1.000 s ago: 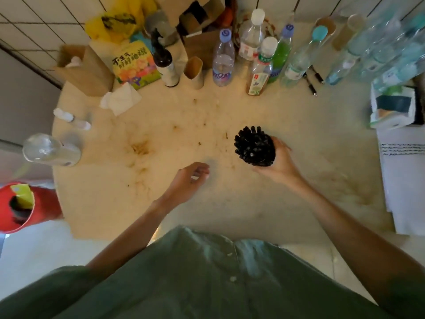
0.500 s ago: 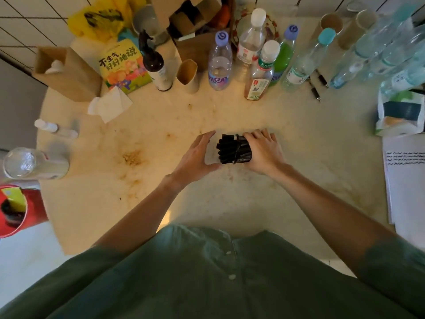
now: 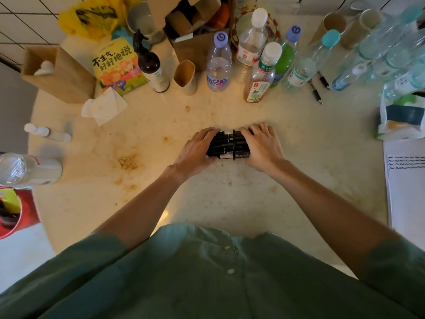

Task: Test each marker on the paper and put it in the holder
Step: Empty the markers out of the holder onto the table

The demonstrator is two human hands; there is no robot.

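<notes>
The holder [image 3: 240, 150], a black mesh cup, is laid on its side at the middle of the table [image 3: 230, 192], with its rim turned toward the left hand [image 3: 196, 150]. A bundle of black markers [image 3: 219, 146] is seen projecting from the rim, so that the markers lie horizontally between the two hands. The holder is gripped at its closed end by the right hand [image 3: 262, 147]; the fingers [image 3: 249, 132] of that hand are curled over its top, close together, and its base is hidden beneath the palm. The free ends of the markers are covered by the left hand, whose fingers are curved over the top of the bundle and lie side by side, while the thumb is placed at the near side of the bundle. Whether the markers are clamped or merely touched by the left fingers cannot be told. The paper [image 3: 406, 180], marked with rows of wavy test lines, is located at the right edge of the table, well apart from the holder. Bottles [image 3: 218, 63] are ranged along the far side of the table.
</notes>
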